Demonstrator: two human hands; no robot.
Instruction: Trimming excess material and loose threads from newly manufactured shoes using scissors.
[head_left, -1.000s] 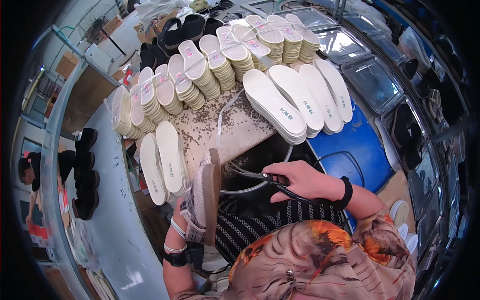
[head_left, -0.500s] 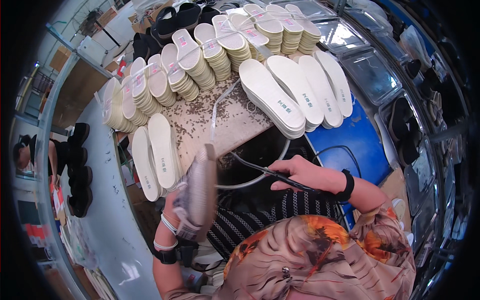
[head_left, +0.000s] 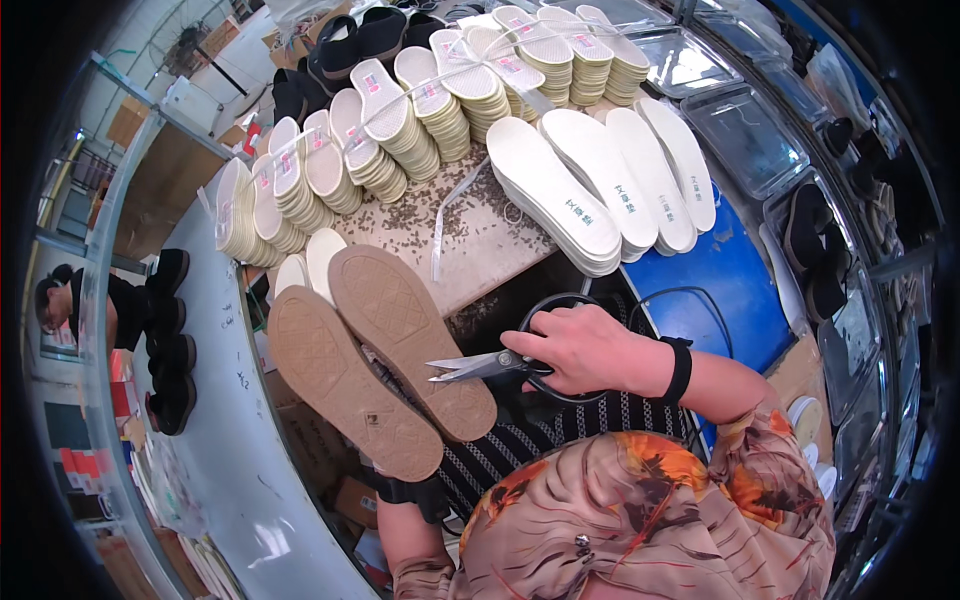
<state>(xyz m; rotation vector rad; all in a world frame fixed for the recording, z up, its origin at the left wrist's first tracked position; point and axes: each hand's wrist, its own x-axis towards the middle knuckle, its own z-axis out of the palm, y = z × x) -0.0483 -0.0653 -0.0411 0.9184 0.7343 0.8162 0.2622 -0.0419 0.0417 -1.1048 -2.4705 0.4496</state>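
A pair of shoes (head_left: 360, 360) hangs side by side in front of me, their brown patterned soles turned up toward the camera. My left hand is hidden beneath them; only my left forearm (head_left: 408, 530), with a dark band at the wrist, shows as it supports them from below. In my right hand (head_left: 590, 350) is a pair of scissors (head_left: 480, 366) with black loop handles, gripped by the fingers. The blades point left, slightly apart, and overlap the heel part of the right-hand sole in this view; whether they touch it I cannot tell.
Stacks of cream insoles (head_left: 395, 115) line the far table edge, with larger white insoles (head_left: 560, 200) at right. A clear plastic strip (head_left: 440, 235) and small brown scraps lie on the table (head_left: 490, 260). Black shoes (head_left: 172, 355) stand at left, near another person (head_left: 85, 300).
The shoes have turned from an edge-on, blurred pose to soles up, hiding my left hand. The scissors' blades have come round to point left over a sole.
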